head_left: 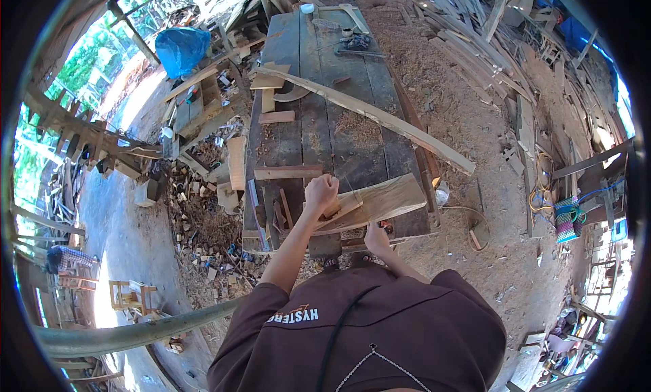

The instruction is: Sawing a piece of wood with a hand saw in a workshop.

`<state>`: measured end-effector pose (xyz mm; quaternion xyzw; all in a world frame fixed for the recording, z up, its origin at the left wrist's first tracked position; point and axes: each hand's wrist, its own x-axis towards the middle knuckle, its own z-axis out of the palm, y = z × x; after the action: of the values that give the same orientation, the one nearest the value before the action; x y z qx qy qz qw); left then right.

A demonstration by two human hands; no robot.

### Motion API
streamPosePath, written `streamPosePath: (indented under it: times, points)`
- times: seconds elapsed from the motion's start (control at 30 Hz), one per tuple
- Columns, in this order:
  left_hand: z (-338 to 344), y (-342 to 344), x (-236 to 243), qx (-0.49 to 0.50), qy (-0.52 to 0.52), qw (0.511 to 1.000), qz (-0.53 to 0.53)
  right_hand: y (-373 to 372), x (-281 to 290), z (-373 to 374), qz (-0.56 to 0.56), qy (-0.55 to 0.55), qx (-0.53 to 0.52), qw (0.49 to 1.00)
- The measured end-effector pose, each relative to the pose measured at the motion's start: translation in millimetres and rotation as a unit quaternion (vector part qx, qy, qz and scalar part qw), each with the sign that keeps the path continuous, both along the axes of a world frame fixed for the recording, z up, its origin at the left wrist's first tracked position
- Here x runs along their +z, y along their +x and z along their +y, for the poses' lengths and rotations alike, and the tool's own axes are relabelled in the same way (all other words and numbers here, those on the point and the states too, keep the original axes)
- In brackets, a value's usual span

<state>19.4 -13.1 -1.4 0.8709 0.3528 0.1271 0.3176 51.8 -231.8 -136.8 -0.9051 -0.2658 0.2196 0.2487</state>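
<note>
A wide pale board (pixel 390 201) lies aslant across the near end of the dark plank workbench (pixel 315 138). My left hand (pixel 322 191) is closed in a fist above the board's left part. A small light wooden piece (pixel 348 206) lies on the board just right of that fist; whether the fingers grip it is hidden. My right hand (pixel 377 239) is closed at the board's near edge, beside a small orange and dark object (pixel 386 226). What its fingers hold cannot be made out.
A long rough plank (pixel 380 121) crosses the bench diagonally and overhangs its right side. Short wooden pieces (pixel 288 172) lie at the bench's left. Offcuts and shavings (pixel 203 202) cover the floor to the left, and stacked boards (pixel 475 60) lie at the far right.
</note>
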Motion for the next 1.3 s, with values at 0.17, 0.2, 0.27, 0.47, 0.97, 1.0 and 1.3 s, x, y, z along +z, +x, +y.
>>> streamPosePath:
  times: [0.17, 0.2, 0.27, 0.47, 0.97, 1.0, 1.3]
  points:
    - [-12.7, -22.9, 1.4, -0.079, 0.046, 0.994, 0.059, 17.1, 5.2, 4.0, -0.044, -0.003, 0.013, 0.999]
    - [-11.5, -25.6, -8.5, -0.078, 0.042, 0.994, 0.061, 18.4, 9.8, 7.1, -0.041, -0.007, 0.015, 0.999]
    - [-7.1, -18.4, -16.2, -0.029, 0.091, 0.994, 0.044, 23.5, 16.3, 12.5, -0.049, 0.003, 0.028, 0.998]
    - [-0.2, -10.4, -8.9, -0.024, 0.067, 0.991, 0.115, 14.4, 17.8, -13.6, -0.044, -0.013, 0.035, 0.998]
    - [-0.6, -16.1, 2.5, -0.039, 0.049, 0.985, 0.163, 14.6, 6.0, -8.5, -0.037, 0.010, 0.036, 0.999]
    - [0.3, -15.5, 1.2, -0.035, 0.055, 0.986, 0.151, 10.4, 14.7, -15.5, -0.018, 0.004, 0.020, 1.000]
    - [1.4, -8.7, -5.4, -0.071, 0.066, 0.987, 0.131, 22.6, -5.5, -12.3, -0.082, 0.009, 0.045, 0.996]
